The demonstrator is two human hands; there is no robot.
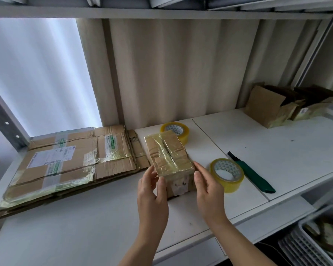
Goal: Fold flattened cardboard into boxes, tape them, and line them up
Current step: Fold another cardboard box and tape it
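A small cardboard box (168,153), wrapped in yellowish tape, stands on the white shelf (258,146) in the middle. My left hand (152,191) holds its near left corner, thumb on the front face. My right hand (207,187) touches its near right side with fingers nearly straight. A pile of flattened cardboard (65,164) lies to the left. One roll of yellow tape (227,174) sits right of the box, and a second roll (176,131) stands behind it. Two folded boxes (267,106) with open flaps stand at the far right.
A green utility knife (252,172) lies on the shelf right of the near tape roll. A beige curtain (171,70) hangs behind. A white slatted basket (315,239) sits below at the lower right. A metal shelf post (4,120) rises at the left.
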